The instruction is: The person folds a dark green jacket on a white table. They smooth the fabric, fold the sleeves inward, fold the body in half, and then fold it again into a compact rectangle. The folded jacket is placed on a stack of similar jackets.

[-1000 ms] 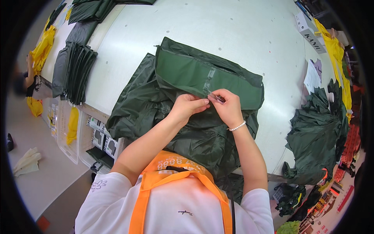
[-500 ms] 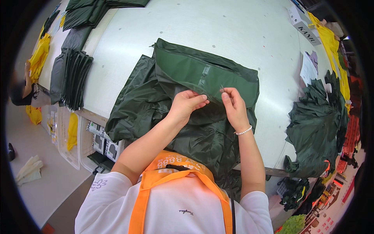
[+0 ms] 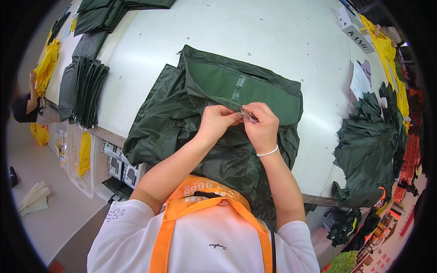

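Observation:
A dark green garment [image 3: 164, 104] of thin, shiny fabric lies crumpled on the table in front of me. Its far edge is opened out, showing a smoother green inner panel [image 3: 264, 98] with a short clear strip [image 3: 238, 88] across it. My left hand [image 3: 216, 122] pinches the near edge of that panel between thumb and fingers. Right beside it, my right hand [image 3: 262, 125], with a beaded bracelet at the wrist, is closed at the same edge. A small greyish, shiny thing shows at its fingertips; its kind is unclear. The two hands' fingertips almost touch.
The pale table [image 3: 218, 27] bears a folded dark stack [image 3: 88, 93] at left and a dark green fabric heap [image 3: 368, 141] at right. A white box [image 3: 355, 29] stands far right. White baskets [image 3: 93, 168] sit below the left edge. Another person [image 3: 27, 102] handles yellow fabric at far left.
My right hand has moved left and closer to my left hand, which has stayed nearly in place. The garment's edge has shifted slightly.

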Motion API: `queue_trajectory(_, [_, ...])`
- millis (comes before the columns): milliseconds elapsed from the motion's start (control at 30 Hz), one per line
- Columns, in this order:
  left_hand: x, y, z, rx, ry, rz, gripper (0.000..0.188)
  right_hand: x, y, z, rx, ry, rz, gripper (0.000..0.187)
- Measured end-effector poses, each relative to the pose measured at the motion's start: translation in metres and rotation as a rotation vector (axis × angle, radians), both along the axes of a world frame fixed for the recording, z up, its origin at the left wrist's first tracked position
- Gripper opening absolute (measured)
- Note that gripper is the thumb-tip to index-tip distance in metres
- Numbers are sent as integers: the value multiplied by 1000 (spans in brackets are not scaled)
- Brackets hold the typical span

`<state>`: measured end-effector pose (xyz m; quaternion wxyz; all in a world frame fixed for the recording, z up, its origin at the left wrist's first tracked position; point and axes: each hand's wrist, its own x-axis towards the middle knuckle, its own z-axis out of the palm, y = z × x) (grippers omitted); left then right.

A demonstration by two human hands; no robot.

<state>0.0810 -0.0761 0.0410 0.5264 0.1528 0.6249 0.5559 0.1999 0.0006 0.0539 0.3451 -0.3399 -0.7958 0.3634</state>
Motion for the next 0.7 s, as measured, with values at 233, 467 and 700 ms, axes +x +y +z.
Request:
queue_trajectory(233, [3,0,2,31,-115,24,15,7,11,-14,-514,86,-68,12])
queue_trajectory(467, [4,0,-3,50,0,-47,15,12,17,-2,-264,-28,112,9])
queue_trajectory(700, [4,1,-4,76,-34,-50,15,5,8,-1,58,-180,78,13])
